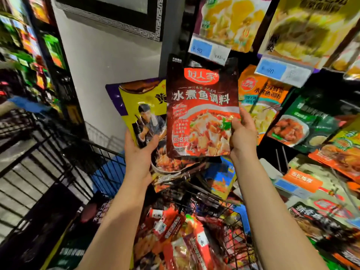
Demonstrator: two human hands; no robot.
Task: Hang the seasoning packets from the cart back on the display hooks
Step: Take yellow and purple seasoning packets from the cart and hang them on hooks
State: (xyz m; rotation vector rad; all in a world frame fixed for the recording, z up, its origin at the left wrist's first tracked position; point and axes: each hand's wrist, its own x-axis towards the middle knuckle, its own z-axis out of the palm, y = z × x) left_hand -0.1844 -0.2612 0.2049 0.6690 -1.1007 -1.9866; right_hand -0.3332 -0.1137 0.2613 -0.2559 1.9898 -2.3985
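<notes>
The wire cart (109,152) sits low, heaped with seasoning packets (175,230). Hanging packets on the display (303,121) fill the right. Up front, the dark red packet (202,112) is raised, right hand (243,133) gripping its lower right edge. Beside it, the left hand (139,152) clutches a yellow packet (144,110), thumb across its face.

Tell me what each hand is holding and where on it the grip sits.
The right hand grips the dark red packet at its lower right edge. The left hand grips the yellow packet at its bottom edge.
</notes>
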